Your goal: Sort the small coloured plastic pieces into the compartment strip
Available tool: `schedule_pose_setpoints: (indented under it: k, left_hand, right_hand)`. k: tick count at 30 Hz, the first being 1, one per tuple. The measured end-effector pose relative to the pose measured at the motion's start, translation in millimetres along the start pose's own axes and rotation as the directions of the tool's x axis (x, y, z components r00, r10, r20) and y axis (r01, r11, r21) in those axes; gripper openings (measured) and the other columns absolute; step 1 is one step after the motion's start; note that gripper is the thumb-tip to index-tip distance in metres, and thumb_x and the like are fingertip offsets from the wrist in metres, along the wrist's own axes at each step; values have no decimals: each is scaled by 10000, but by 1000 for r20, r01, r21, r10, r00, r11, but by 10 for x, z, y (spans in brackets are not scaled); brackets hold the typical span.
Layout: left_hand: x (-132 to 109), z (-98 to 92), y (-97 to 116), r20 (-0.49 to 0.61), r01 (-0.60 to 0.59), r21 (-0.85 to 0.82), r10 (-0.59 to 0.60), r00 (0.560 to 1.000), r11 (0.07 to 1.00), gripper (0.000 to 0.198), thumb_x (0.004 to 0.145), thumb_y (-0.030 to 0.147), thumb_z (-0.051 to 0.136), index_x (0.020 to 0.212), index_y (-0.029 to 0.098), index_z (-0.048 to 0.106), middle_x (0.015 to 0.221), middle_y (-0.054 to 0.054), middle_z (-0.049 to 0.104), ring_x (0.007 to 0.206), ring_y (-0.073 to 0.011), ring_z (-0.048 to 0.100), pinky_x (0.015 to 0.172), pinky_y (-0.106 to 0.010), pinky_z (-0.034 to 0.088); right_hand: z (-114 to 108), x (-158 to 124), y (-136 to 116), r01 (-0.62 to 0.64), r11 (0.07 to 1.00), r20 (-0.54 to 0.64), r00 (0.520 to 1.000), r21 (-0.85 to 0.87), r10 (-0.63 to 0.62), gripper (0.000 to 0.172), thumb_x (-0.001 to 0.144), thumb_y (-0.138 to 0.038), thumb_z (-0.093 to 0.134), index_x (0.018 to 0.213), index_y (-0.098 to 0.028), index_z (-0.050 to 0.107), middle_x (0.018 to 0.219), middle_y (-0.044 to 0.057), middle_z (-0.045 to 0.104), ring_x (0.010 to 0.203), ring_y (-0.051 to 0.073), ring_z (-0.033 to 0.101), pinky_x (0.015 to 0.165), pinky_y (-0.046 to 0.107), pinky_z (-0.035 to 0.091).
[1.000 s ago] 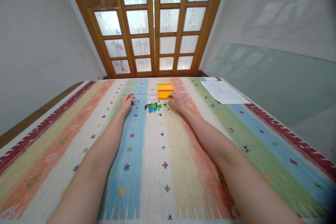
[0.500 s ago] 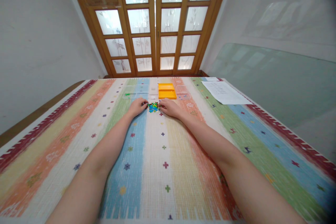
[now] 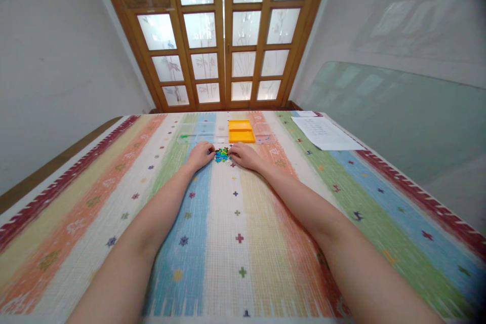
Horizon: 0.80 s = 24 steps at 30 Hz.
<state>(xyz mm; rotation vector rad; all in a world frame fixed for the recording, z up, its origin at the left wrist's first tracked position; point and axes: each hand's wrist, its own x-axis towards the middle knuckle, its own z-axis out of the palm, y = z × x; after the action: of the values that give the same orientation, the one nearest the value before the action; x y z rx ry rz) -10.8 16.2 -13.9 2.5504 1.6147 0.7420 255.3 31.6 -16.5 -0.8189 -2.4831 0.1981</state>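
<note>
A small heap of tiny coloured pieces [image 3: 221, 155], blue, green, yellow and red, lies on the striped cloth far out in front of me. My left hand [image 3: 200, 155] rests on the cloth at the heap's left edge, with curled fingertips touching it. At the heap's right edge my right hand [image 3: 245, 156] does the same, its fingers bent and drawn together. Whatever either hand pinches is too small to make out. Just behind the heap sits a yellow tray [image 3: 241, 131].
A clear plastic tray [image 3: 197, 136] lies left of the yellow one, with a green piece [image 3: 185, 136] at its left end. A printed sheet of paper [image 3: 322, 133] lies at the far right. The striped cloth [image 3: 235, 243] covers the table. Wooden glazed doors [image 3: 224, 35] stand behind.
One second ago my left hand was near the clear tray and my right hand at the yellow tray. Both have come inward to the heap, and the green piece now shows in the clear tray.
</note>
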Motion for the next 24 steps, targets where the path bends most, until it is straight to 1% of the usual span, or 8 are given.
schedule_pose_setpoints:
  k: [6, 9, 17, 24]
  left_hand:
    - [-9, -40, 103, 20, 9, 47, -10, 1000, 999, 149, 931, 257, 620, 948, 212, 760, 961, -75, 689, 979, -246, 629, 872, -348, 483]
    - [-14, -45, 133, 27, 20, 51, -22, 999, 999, 161, 936, 253, 614, 966, 212, 767, 982, -77, 692, 978, -242, 636, 854, -338, 485]
    - [-15, -20, 117, 3, 41, 28, -41, 999, 999, 172, 958, 277, 590, 926, 203, 743, 946, -68, 690, 887, -216, 632, 784, -320, 468]
    - [-5, 16, 72, 13, 46, 9, -46, 999, 999, 165, 939, 267, 608, 946, 201, 759, 952, -68, 687, 897, -218, 641, 808, -326, 481]
  right_hand:
    - [-1, -2, -1, -3, 1000, -3, 1000, 5, 3, 162, 987, -185, 608, 1044, -211, 757, 1032, 73, 719, 995, 219, 620, 877, 309, 450]
    - [-2, 1, 5, -9, 1000, 2, 1000, 1, 9, 164, 986, -184, 613, 1051, -213, 761, 1032, 71, 723, 992, 218, 623, 875, 307, 450]
    - [-3, -9, 18, -6, 1000, -11, 1000, 10, 6, 169, 989, -185, 618, 1067, -211, 766, 1044, 74, 731, 1006, 218, 632, 885, 298, 456]
    - [1, -9, 30, -17, 1000, -6, 1000, 11, 17, 162, 984, -187, 630, 1070, -208, 767, 1056, 75, 734, 1013, 218, 638, 889, 300, 461]
